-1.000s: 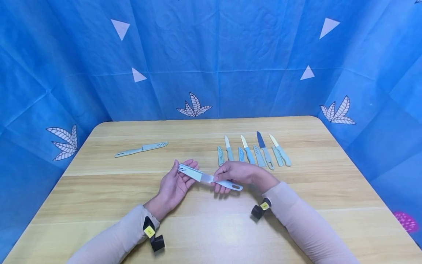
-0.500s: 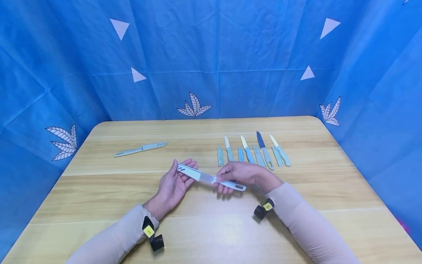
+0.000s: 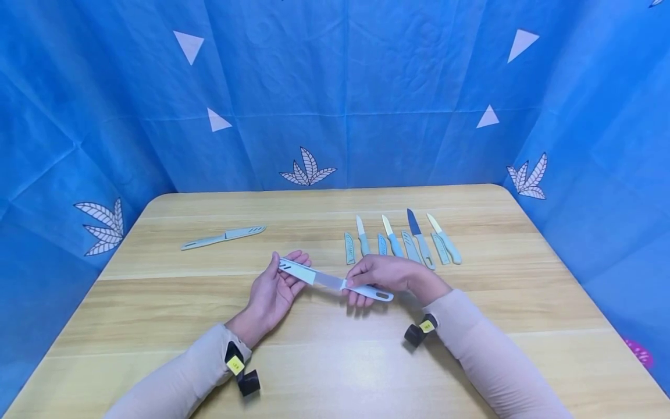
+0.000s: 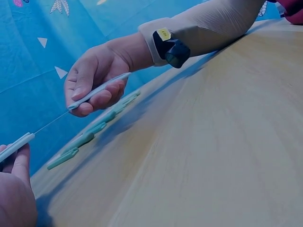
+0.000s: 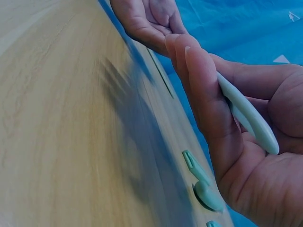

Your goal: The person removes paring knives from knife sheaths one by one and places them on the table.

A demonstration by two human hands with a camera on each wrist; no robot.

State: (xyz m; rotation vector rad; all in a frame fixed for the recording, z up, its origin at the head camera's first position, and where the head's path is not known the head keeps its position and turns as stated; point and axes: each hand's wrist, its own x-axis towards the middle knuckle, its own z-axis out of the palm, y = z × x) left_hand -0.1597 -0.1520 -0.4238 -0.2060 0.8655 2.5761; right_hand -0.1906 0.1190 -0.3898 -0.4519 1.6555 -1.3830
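My left hand is palm up, pinching a pale blue-green knife sheath between its thumb and fingers. Out of the sheath's mouth shows part of the blade of a knife, its tip still covered. The right hand grips the pale handle with the thumb on top and fingers below. In the left wrist view the bare blade spans the gap between the sheath and the right hand. Knife and sheath are held above the table, tilted down to the right.
Behind the right hand lie several bare knives, including a dark-bladed knife, beside separate sheaths such as the leftmost sheath. A sheathed knife lies at the back left of the wooden table. A blue curtain hangs behind.
The right hand has shifted slightly right with the handle, and the left hand slightly left with the sheath. More of the blade shows between them now.
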